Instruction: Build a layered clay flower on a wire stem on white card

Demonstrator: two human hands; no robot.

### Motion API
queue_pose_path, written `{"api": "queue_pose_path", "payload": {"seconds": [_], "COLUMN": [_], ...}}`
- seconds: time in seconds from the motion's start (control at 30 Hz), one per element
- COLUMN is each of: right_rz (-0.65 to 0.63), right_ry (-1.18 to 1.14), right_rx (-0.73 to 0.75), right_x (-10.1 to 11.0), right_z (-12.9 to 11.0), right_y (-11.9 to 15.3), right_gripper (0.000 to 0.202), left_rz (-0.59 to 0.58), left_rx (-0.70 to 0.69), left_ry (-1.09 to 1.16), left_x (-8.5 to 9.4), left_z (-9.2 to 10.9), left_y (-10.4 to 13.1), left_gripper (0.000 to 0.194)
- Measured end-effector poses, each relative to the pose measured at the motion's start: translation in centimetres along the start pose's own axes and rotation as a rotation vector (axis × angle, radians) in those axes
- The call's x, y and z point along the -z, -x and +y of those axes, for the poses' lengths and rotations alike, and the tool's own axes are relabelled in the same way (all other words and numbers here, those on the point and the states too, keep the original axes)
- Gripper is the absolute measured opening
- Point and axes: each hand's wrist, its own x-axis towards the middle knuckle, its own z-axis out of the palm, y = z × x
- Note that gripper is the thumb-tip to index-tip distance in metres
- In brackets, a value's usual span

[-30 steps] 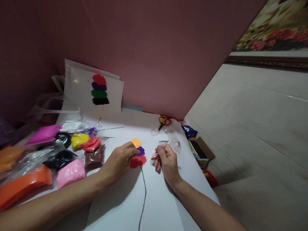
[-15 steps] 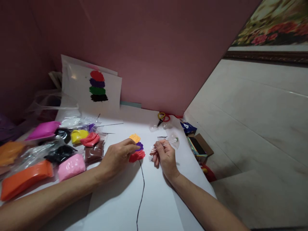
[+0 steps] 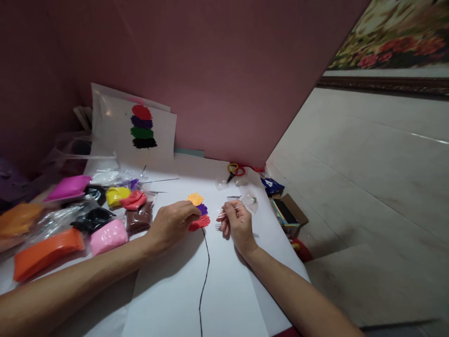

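Observation:
On the white paper [image 3: 228,281] lies a textured modelling-clay shape in yellow [image 3: 195,199], purple [image 3: 202,209] and red [image 3: 200,223] bands. From its lower end a thin black line [image 3: 209,262] runs down the sheet. My left hand [image 3: 177,222] rests at the shape's left side, thumb and fingers pinched together over the purple and red bands; what is between them is hidden. To the right of the clay, my right hand [image 3: 239,224] is closed around a clear plastic fork [image 3: 220,215], tines pointing left toward the clay and apart from it.
Bagged clay packs, among them orange [image 3: 49,252], pink [image 3: 108,237] and brown [image 3: 139,218], crowd the left side. A sheet with coloured bands [image 3: 142,126] leans at the back wall. Scissors [image 3: 235,171] lie at the back, a small clear bag [image 3: 250,201] beyond my right hand.
The view has shifted slightly. Both hands keep nearly the same places by the clay, my right still holding the fork and my left fingers still pinched.

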Motion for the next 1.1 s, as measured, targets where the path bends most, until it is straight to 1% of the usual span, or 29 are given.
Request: {"api": "queue_pose_path", "payload": {"seconds": [0.07,0.1,0.17,0.23,0.27,0.3,0.37,0.43,0.5,0.53,0.57,0.6,0.67,0.77,0.87,0.93,1.03,1.1], "right_rz": [0.002,0.002,0.001,-0.002,-0.005,-0.011,-0.025,-0.043,-0.052,-0.056,-0.062,-0.07,-0.088,-0.098,-0.102,-0.106,-0.104,-0.102], "right_ry": [0.005,0.007,0.012,0.009,0.008,0.009,0.011,0.012,0.017,0.024,0.039,0.058,0.099,0.134,0.137,0.132,0.12,0.117], "right_rx": [0.009,0.014,0.02,0.025,0.029,0.034,0.039,0.032,0.02,0.018,0.023,0.033,0.061,0.085,0.08,0.072,0.068,0.071], "right_x": [0.0,-0.1,-0.1,-0.2,-0.2,-0.2,-0.1,-0.1,-0.1,-0.1,-0.1,-0.1,-0.1,-0.1,-0.1,-0.1,-0.2,-0.2], "right_z": [-0.1,-0.1,-0.2,-0.2,-0.1,-0.1,0.0,0.1,0.1,0.1,0.1,0.1,0.0,0.0,-0.1,0.0,0.0,0.0], "right_y": [0.0,0.0,0.1,0.1,0.1,0.1,0.1,0.1,0.2,0.2,0.2,0.2,0.2,0.2,0.2,0.3,0.3,0.4], "right_gripper": [0.033,0.033,0.034,0.034,0.033,0.033,0.032,0.032,0.032,0.033,0.033,0.033,0.034,0.035,0.035,0.035,0.035,0.035], "left_rz": [-0.008,0.007,0.078,0.147,0.159,0.142,0.043,-0.163,-0.445,-0.561,-0.638,-0.674,-0.669,-0.686,-0.726,-0.718,-0.678,-0.652], "left_rx": [0.009,0.011,-0.008,-0.068,-0.108,-0.144,-0.221,-0.303,-0.404,-0.446,-0.49,-0.513,-0.547,-0.561,-0.576,-0.593,-0.613,-0.623], "left_ry": [-0.017,-0.017,-0.003,0.017,0.021,0.026,0.017,0.006,-0.016,-0.024,-0.033,-0.054,-0.078,-0.111,-0.17,-0.206,-0.223,-0.228], "left_x": [-0.1,-0.2,-0.4,-0.5,-0.4,-0.2,0.3,1.0,1.7,2.0,2.1,2.0,1.7,0.9,0.3,0.0,-0.3,-0.1], "left_z": [0.0,-0.1,0.0,0.3,0.8,1.4,3.0,4.9,6.6,7.2,7.6,7.9,8.0,8.0,8.1,8.1,7.9,7.9], "left_y": [0.0,0.1,0.2,0.4,0.5,0.6,0.9,1.3,1.7,2.0,2.3,2.5,3.0,3.5,3.8,4.0,4.5,4.9], "left_gripper": [0.025,0.025,0.02,0.017,0.018,0.02,0.027,0.03,0.02,0.015,0.012,0.009,0.009,0.015,0.028,0.034,0.03,0.026]}}
